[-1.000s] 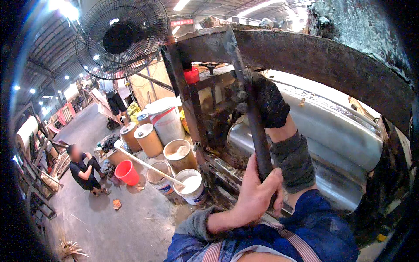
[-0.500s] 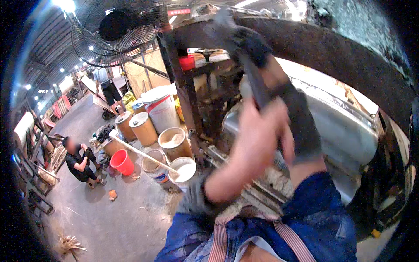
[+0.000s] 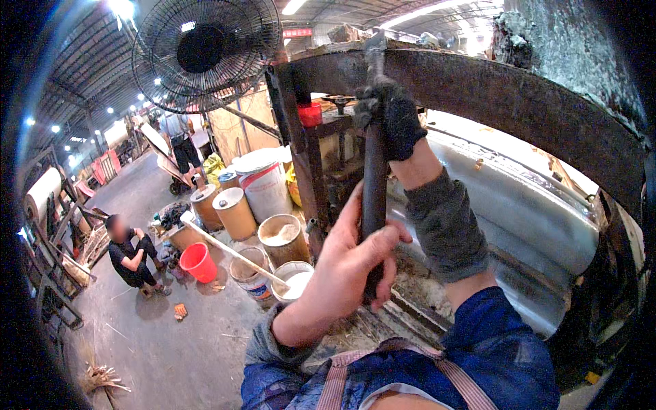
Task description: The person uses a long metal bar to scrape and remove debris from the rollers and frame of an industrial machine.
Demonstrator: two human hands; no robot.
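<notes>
A long dark metal bar [image 3: 374, 171] stands nearly upright in front of a rusty curved machine frame [image 3: 519, 89]. My left hand [image 3: 352, 263], bare, is wrapped around the bar's lower end. My right hand [image 3: 393, 116], in a dark glove, grips the bar higher up, just under the frame's top beam. Behind the bar lies a large shiny steel roller [image 3: 526, 198]. The bar's top end reaches the beam; what it meets there is hidden by the glove.
Several open drums and buckets [image 3: 280, 236] stand on the floor to the left, with a red bucket [image 3: 199, 262] and a long stick across them. A person crouches at left [image 3: 133, 258]. A big black fan [image 3: 205, 51] hangs above. Another person stands farther back [image 3: 181, 140].
The bar has swung from leaning to nearly upright, and both hands moved with it. My head has shifted, so the view now sits steadier and lower on the frame.
</notes>
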